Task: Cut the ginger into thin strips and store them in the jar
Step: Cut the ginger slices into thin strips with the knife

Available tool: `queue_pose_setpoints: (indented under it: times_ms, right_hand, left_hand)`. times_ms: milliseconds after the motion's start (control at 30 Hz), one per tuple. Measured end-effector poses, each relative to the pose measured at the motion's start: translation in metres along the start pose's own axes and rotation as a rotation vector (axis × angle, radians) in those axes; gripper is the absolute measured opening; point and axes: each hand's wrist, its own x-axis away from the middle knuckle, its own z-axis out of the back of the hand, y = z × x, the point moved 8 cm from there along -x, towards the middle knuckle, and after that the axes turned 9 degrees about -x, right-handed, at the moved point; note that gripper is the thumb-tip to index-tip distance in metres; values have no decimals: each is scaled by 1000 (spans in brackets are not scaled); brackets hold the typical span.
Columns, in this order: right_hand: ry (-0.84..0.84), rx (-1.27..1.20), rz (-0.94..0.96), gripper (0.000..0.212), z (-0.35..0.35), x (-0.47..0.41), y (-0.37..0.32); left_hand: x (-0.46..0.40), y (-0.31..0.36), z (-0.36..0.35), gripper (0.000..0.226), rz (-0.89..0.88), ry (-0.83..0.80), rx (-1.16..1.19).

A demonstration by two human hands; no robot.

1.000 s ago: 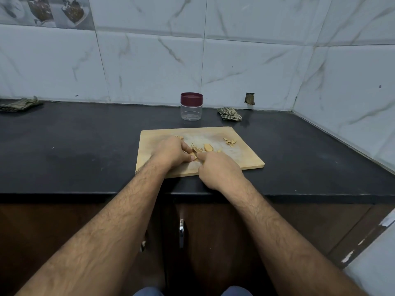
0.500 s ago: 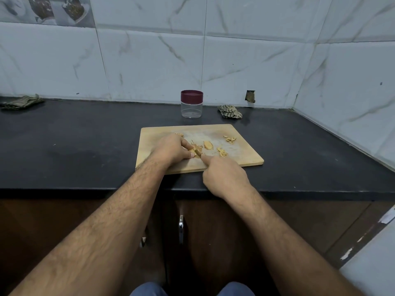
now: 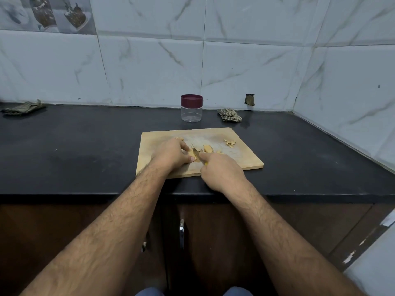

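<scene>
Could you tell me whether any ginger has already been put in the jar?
No, the clear plastic jar behind the wooden cutting board looks empty, with its maroon lid on.

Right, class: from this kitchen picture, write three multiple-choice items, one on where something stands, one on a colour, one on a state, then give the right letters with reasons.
1. Where does the jar stand?
A. on the cutting board
B. on the counter behind the cutting board, near the wall
C. on the floor

2. What colour is the jar's lid?
A. dark red
B. green
C. white

3. What state is the jar in?
A. lid off, full of ginger
B. lying on its side
C. lid on, with nothing seen inside

Answers:
1 B: the jar stands upright on the black counter, beyond the far edge of the cutting board.
2 A: the lid is dark red above the clear body.
3 C: the lid sits on top, and the ginger is on the board, where the left hand steadies a piece and the right hand holds a knife.
</scene>
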Motion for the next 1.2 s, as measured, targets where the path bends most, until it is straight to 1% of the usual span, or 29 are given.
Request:
queue_pose_setpoints:
  times_ms: [167,267,300,400,433,567,933,1200]
  right_hand:
    - [-16,14,13,53,-4,-4,-3]
    - [-9,23,9,51,-5,-5,-1]
    - [-6,22,9,51,-5,-5,-1]
    - [4,15,10,53,-4,-5,-1]
    - [6,12,11,53,-3,-6,-1]
    - [4,12,21,53,-4,-6,-2]
    - [10,42,39,51,-5,-6,-4]
    - [16,76,55,51,-4,-5,-6]
  left_hand:
    - [3,0,0,22,-18,14,24]
    - [5,-1,3,38,-17,39,39]
    - [5,-1,3,38,-20,42,43]
    - [6,3,3,15,-50,29,22]
    - [6,4,4,12,-57,23,13]
    - [4,5,2,18,-70,-11,-22]
    - [3,8,2,21,-108,-31,-96]
    - [4,9,3,23,-112,-38,-101]
